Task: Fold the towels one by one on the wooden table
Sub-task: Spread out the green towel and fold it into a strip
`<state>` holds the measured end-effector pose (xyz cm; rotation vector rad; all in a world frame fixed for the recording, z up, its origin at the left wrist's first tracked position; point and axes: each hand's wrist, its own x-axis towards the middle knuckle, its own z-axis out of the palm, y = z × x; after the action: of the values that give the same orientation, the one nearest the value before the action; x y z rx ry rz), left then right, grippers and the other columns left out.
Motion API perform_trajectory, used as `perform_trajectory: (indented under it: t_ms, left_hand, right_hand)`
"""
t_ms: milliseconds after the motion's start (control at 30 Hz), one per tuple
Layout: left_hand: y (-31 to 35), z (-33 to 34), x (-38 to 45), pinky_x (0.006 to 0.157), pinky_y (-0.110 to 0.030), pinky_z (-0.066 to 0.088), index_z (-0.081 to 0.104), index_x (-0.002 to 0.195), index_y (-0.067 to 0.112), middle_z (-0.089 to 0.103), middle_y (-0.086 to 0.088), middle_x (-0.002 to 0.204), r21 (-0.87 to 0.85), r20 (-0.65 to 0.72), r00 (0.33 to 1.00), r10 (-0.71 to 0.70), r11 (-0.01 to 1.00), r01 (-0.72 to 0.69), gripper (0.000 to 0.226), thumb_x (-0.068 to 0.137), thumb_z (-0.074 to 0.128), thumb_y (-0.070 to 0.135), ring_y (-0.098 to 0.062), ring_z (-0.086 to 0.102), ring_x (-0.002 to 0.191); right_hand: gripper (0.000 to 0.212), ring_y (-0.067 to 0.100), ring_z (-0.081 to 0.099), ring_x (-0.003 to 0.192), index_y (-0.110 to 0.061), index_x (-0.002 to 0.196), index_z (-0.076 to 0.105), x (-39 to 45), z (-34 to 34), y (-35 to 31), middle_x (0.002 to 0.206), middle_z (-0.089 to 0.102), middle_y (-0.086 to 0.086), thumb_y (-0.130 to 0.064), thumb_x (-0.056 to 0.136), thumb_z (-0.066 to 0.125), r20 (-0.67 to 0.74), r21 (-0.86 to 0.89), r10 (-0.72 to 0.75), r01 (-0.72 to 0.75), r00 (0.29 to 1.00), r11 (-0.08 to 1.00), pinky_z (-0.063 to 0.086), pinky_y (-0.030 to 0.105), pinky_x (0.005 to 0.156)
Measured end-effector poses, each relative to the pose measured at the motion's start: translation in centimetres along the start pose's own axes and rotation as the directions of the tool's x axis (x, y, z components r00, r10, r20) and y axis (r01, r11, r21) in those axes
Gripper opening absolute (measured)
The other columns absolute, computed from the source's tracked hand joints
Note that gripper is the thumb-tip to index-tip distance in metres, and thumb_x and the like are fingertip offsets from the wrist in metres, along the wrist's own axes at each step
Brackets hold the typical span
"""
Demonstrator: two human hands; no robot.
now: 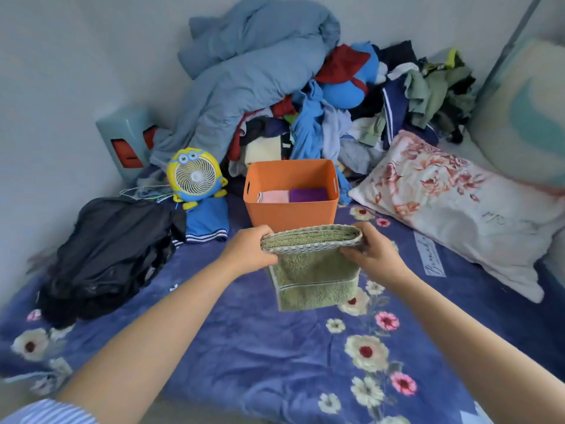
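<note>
2 hands (308, 250) grip 1 towel (315, 270).

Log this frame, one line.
left hand: holds green towel | right hand: holds it | towel: part-folded | orange bin: behind

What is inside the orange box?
Inside the orange plastic box lie a folded pink towel and a folded purple towel, side by side. The front wall hides anything nearer.

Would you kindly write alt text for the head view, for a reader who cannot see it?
Both hands, left hand and right hand, hold up a folded green towel above a floral blue sheet. Behind it stands an orange bin holding a pink towel and a purple towel.
</note>
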<state>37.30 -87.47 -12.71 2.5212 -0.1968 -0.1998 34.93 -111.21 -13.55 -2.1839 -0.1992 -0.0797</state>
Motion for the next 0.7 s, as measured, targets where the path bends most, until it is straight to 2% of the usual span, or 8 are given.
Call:
perform_trajectory:
  t_ms: [133,267,333,367,433,500,600,700]
  left_hand:
    - [-1.0,-0.4,4.7,0.044,-0.014,0.031,0.054,0.080,0.025,0.053,0.010,0.068,-0.248,-0.061,0.993,-0.100,0.965,0.082,0.020,0.071,0.064,0.010,-0.005,0.045,0.056]
    - [-1.6,-0.7,10.7,0.055,-0.020,0.037,0.059,0.083,0.027,0.057,0.007,0.072,-0.422,-0.066,0.986,-0.150,0.900,0.109,0.024,0.072,0.067,0.008,-0.012,0.051,0.067]
    - [-1.8,-1.0,13.2,0.053,-0.016,0.037,0.062,0.091,0.024,0.059,0.004,0.072,-0.476,-0.062,0.983,-0.171,0.871,0.122,0.023,0.074,0.070,0.011,-0.014,0.052,0.066]
    - [-2.0,-1.1,15.5,0.059,-0.015,0.040,0.063,0.102,0.019,0.062,0.002,0.082,-0.485,-0.060,0.980,-0.189,0.864,0.136,0.030,0.074,0.070,0.013,-0.015,0.056,0.074]
    - [-2.2,-1.3,18.9,0.086,-0.025,0.046,0.056,0.123,0.012,0.061,-0.004,0.114,-0.513,-0.068,0.968,-0.242,0.841,0.174,0.049,0.076,0.071,0.016,-0.021,0.057,0.105]
    - [-2.6,-1.7,21.2,0.096,-0.035,0.045,0.059,0.117,0.011,0.061,-0.003,0.115,-0.574,-0.101,0.961,-0.256,0.804,0.154,0.042,0.077,0.070,0.015,-0.021,0.055,0.111]
    - [-3.5,-2.1,24.9,0.077,-0.026,0.049,0.062,0.086,0.024,0.064,0.006,0.089,-0.653,-0.141,0.947,-0.290,0.746,0.132,0.017,0.080,0.068,0.009,-0.013,0.060,0.088]
    - [-5.1,-2.6,29.7,0.072,-0.020,0.046,0.059,0.090,0.019,0.063,0.008,0.089,-0.701,-0.193,0.919,-0.345,0.704,0.117,0.015,0.084,0.062,0.005,-0.009,0.059,0.085]
  right_hand:
    - [0.026,-0.009,0.048,0.076,-0.021,0.100,0.048,5.7,0.2,0.4,0.083,0.050,-0.023,-0.008,0.083,0.062,-0.003,0.051,-0.018,0.018,1.000,0.999,0.036,-0.004,0.061]
    - [0.029,-0.013,0.056,0.070,-0.034,0.085,0.050,12.3,0.0,2.4,0.083,0.056,-0.019,-0.008,0.084,0.062,-0.003,0.192,0.045,-0.044,0.999,0.980,0.040,-0.002,0.057]
    - [0.031,-0.020,0.054,0.064,-0.037,0.082,0.051,14.8,0.0,3.3,0.082,0.057,-0.016,-0.007,0.084,0.061,0.000,0.268,0.082,-0.079,0.997,0.960,0.041,-0.002,0.055]
    - [0.030,-0.020,0.054,0.064,-0.036,0.082,0.051,17.0,-0.1,4.1,0.081,0.057,-0.016,-0.008,0.084,0.061,0.008,0.295,0.093,-0.091,0.996,0.951,0.042,-0.001,0.056]
    - [0.025,-0.012,0.057,0.071,-0.037,0.085,0.052,20.4,-0.2,5.3,0.083,0.058,-0.015,-0.013,0.085,0.060,0.033,0.323,0.106,-0.111,0.994,0.940,0.046,0.007,0.065]
    - [0.019,0.004,0.058,0.083,-0.035,0.094,0.050,23.1,-0.1,5.9,0.088,0.059,-0.011,-0.019,0.087,0.058,0.074,0.328,0.105,-0.123,0.992,0.937,0.048,0.025,0.076]
    - [0.022,0.017,0.054,0.087,-0.030,0.104,0.045,27.9,0.7,6.7,0.092,0.056,-0.001,-0.020,0.089,0.056,0.095,0.300,0.081,-0.106,0.992,0.948,0.045,0.033,0.077]
    - [0.024,0.015,0.051,0.083,-0.028,0.107,0.047,33.3,2.2,7.1,0.088,0.054,0.000,-0.017,0.089,0.056,0.088,0.306,0.054,-0.079,0.995,0.949,0.043,0.030,0.074]
